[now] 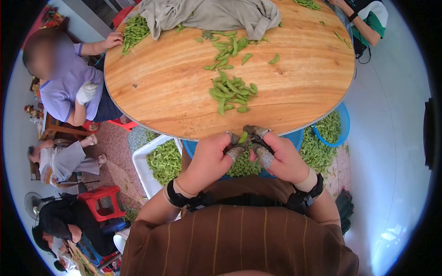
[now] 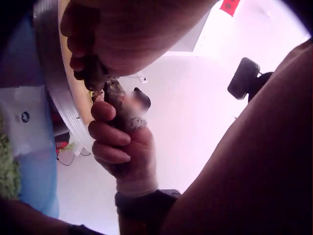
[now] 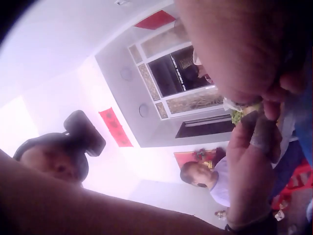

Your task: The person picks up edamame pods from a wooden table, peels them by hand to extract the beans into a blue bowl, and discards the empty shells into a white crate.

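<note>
In the head view a green edamame pod [image 1: 243,137] sits between the fingertips of my two hands, just at the table's near edge. My left hand [image 1: 207,156] pinches it with thumb and forefinger. From the other side my right hand [image 1: 287,158] closes its thumb and forefinger at the pod's end. Grey worn covers wrap the thumb and finger ends of both hands. Below them, green beans [image 1: 244,169] lie in a blue basin [image 1: 294,137]. In the wrist views the fingertips meet, with the pod largely hidden.
Small heaps of pods [image 1: 231,92] lie on the round wooden table [image 1: 165,87], with a grey cloth [image 1: 202,16] at its far side. A white tray [image 1: 139,161] of pods stands left, a blue basket [image 1: 345,124] right. A person [image 1: 69,83] sits at the left.
</note>
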`<state>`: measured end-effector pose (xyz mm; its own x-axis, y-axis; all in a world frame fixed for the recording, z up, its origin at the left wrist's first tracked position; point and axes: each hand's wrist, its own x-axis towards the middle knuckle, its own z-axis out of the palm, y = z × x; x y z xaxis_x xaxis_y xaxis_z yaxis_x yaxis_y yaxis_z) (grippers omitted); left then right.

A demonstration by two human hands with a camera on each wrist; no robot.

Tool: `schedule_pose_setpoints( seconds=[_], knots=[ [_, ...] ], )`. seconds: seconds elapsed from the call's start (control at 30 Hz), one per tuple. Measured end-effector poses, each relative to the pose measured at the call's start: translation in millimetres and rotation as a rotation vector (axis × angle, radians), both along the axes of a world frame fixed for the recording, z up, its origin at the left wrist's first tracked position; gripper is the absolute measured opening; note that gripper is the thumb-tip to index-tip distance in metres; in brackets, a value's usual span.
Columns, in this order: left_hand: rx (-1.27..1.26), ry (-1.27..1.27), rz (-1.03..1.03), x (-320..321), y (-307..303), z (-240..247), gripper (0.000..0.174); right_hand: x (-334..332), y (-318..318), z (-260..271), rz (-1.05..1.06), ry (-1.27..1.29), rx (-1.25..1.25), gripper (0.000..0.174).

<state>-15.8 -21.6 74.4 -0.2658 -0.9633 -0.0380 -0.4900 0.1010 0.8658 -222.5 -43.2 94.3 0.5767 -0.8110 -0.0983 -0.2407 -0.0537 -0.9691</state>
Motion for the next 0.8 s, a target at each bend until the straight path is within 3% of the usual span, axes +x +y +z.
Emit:
schedule_pose_setpoints(
  seconds=[0.07,0.2,0.23,0.27,0.3,0.37,0.4,0.47,0.5,0.57,0.6,0.67,0.8],
  knots=[
    [-0.254,-0.255,-0.035,0.5,0.2,1.0,0.023,1.6,1.3,-8.4,-0.023,-0.026,-0.006,0.037],
    [-0.441,-0.336,-0.075,1.1,3.8,2.6,0.013,-3.8,1.1,-10.0,0.019,-0.017,0.128,0.032],
    [-0.012,0.077,-0.06,3.9,5.0,6.6,0.01,-4.9,1.3,-6.7,0.012,-0.017,0.132,0.032],
    [0.423,0.485,-0.038,6.6,5.8,8.6,0.008,-6.1,1.9,-0.7,0.012,-0.215,0.454,0.03],
    [0.426,0.485,-0.041,9.0,5.6,7.1,0.008,-6.7,2.5,2.1,0.014,-0.417,0.774,0.028],
    [0.75,0.835,-0.037,13.1,5.3,3.6,0.007,-5.7,4.3,-0.6,0.018,-0.421,0.745,0.027],
    [0.751,0.834,-0.036,10.1,5.4,5.6,0.007,-5.1,4.9,-1.6,0.024,-0.426,0.713,0.026],
    [0.418,0.601,-0.056,0.8,5.5,11.1,0.011,-4.6,5.3,-2.3,0.031,-0.311,0.604,0.025],
    [0.408,0.6,-0.063,3.4,1.5,7.7,0.011,-3.4,3.1,-3.9,0.036,-0.197,0.483,0.025],
    [0.035,-0.119,-0.219,8.7,1.2,-0.4,0.018,-1.0,5.7,-6.7,0.042,-0.151,0.451,0.024],
    [0.036,-0.121,-0.219,8.4,2.5,-4.0,0.018,-0.2,6.4,-8.4,0.044,-0.106,0.416,0.022],
    [-0.42,-0.409,-0.2,4.9,7.0,-11.1,0.023,-1.3,5.4,-11.2,0.02,-0.104,0.423,0.02],
    [-0.415,-0.285,-0.158,0.8,9.2,-13.5,0.015,-6.5,7.7,-15.2,-0.022,-0.205,0.545,0.014]
  ],
)
